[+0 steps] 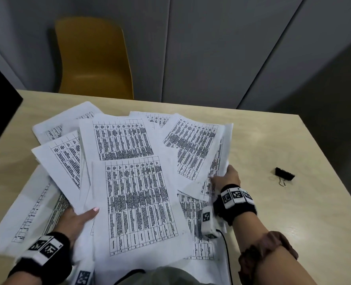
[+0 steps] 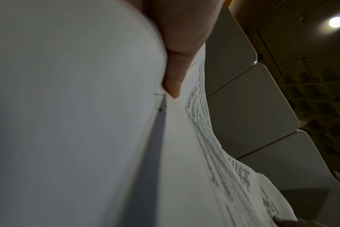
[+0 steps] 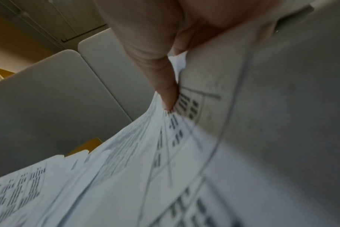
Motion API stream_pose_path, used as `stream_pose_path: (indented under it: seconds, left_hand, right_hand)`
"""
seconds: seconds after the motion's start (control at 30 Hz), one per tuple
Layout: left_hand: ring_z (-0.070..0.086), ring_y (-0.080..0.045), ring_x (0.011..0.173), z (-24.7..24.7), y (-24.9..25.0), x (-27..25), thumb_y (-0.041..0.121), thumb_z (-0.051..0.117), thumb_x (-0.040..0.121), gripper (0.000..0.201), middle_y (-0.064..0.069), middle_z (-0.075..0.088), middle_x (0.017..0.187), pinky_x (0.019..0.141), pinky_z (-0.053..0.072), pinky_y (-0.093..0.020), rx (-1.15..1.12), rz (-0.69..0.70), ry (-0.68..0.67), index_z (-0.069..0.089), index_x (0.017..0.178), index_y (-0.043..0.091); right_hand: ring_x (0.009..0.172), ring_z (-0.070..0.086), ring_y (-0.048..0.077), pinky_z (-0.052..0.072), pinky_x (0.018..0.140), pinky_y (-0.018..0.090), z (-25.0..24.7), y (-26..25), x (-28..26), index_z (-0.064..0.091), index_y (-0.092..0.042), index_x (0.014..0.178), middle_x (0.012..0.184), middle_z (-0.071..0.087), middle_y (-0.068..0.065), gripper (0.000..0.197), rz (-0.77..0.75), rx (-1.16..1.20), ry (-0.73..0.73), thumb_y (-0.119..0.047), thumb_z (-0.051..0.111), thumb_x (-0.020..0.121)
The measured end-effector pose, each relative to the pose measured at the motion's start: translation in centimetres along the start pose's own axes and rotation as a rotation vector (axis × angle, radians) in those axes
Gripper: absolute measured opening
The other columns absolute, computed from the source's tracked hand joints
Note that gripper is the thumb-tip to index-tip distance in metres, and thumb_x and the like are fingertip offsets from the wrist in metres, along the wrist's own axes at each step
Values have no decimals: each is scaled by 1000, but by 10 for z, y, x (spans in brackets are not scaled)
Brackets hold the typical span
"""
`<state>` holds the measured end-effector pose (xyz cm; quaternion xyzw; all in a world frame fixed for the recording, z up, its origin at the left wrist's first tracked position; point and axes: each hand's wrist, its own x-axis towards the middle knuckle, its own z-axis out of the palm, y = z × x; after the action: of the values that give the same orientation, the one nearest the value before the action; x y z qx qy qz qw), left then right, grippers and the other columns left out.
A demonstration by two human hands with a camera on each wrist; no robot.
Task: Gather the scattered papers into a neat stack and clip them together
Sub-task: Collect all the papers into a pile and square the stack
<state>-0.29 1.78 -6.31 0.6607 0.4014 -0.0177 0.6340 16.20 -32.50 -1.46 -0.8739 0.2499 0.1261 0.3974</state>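
Loose fan of white printed paper sheets [image 1: 133, 182] lies between both hands on the pale wooden bench [image 1: 293, 202], left hand [image 1: 75, 221] pinching its near-left edge, right hand [image 1: 226, 177] pinching the right edge, black binder clip [image 1: 284, 174] lying further right, nearer the right hand.
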Motion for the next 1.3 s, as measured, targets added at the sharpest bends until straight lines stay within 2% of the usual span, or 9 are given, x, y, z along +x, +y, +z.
stream_pose_path:
  seconds: [0.13,0.2,0.4,0.53,0.63,0.83,1.03,1.17,1.3]
  left_hand:
    - [60,-32,100,-1,-1,3,1,64,81,33,-22,64,110,96,40,-40,15,-6,-4,57,113,-6]
    - [60,-32,99,-1,-3,4,1,64,81,32,-21,64,109,97,41,-42,14,-12,-4,58,111,-6]
    - [62,-36,101,-4,-7,9,5,68,79,37,-25,65,109,99,42,-49,23,-27,16,58,112,-6]
    - [62,-35,98,-3,-7,9,1,66,79,35,-24,65,107,95,43,-43,16,-12,18,57,112,-9]
    - [62,-35,100,-1,-7,10,2,66,79,37,-24,65,108,96,43,-44,2,-4,14,57,114,-7]
    - [62,-35,99,-2,-11,12,0,66,79,23,-24,66,104,99,42,-50,1,13,3,62,102,-2]
    - [61,-33,96,-2,-13,14,-3,64,79,24,-24,64,103,100,41,-52,-12,20,5,61,103,-5]
    - [61,-36,100,-3,-17,18,-2,65,79,30,-24,65,102,100,41,-54,-32,20,7,60,108,-6]
    - [62,-37,102,-5,-21,21,1,67,79,22,-23,66,104,101,39,-57,-26,13,-21,63,100,1]
  right_hand:
    - [111,56,34,48,91,36,-19,16,8,41,0,133,130,54,19,59,-34,-62,-21,-9,68,82]
    - [88,61,28,52,74,30,-29,29,13,48,2,123,113,61,18,46,-33,-19,-58,-4,67,81]
    - [70,61,27,55,60,31,-23,52,11,51,-2,112,89,64,19,36,83,388,-99,2,66,80]
    - [93,65,32,54,82,42,-6,56,2,53,3,121,106,66,19,59,181,283,-204,-11,79,70]
    - [90,63,30,51,62,28,-3,52,-6,53,4,119,103,66,19,59,156,90,-290,-13,80,69]
    - [54,53,22,44,36,19,-10,37,-8,52,9,118,70,59,13,41,143,257,-58,1,65,80]
    - [105,58,35,48,82,38,-3,2,-7,37,-6,124,122,56,16,82,92,-4,-40,-48,77,66]
    - [98,61,37,52,82,44,14,4,-15,36,-11,108,112,61,17,72,69,-62,46,-45,81,62]
    - [84,58,31,51,73,33,14,3,-12,54,-2,109,109,65,18,58,120,-74,-13,-33,81,67]
